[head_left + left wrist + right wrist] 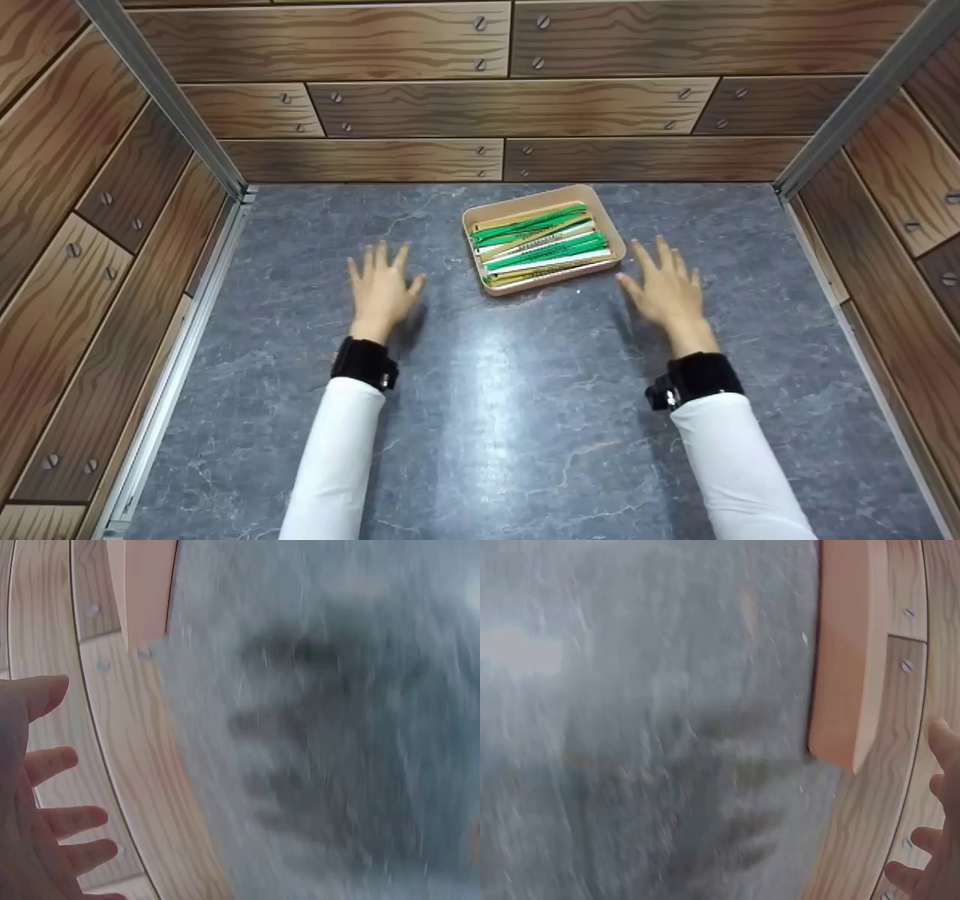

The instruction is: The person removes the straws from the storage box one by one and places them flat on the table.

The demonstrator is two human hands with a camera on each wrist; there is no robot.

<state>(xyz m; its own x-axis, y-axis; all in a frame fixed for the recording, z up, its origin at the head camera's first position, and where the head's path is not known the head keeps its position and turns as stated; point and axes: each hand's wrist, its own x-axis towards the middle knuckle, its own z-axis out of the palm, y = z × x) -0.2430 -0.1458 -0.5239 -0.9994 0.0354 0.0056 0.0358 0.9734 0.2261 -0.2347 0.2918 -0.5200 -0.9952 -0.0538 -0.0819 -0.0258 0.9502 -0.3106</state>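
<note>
"What's filling the lower frame?"

"A grey tabletop (487,450), with a tan tray (525,205) sitting at upper centre."

"And then?"

"The left hand (380,289) is hovering left of centre, the right hand (667,292) right of centre beside the tray, fingers wide. Inside, green, yellow and white strips (541,247) are lying."

I can't read a single word or number from here — only small, dark, print-like marks (540,238) across the green and gold strips (546,251) in the tan tray (604,216) — too blurred.
</note>
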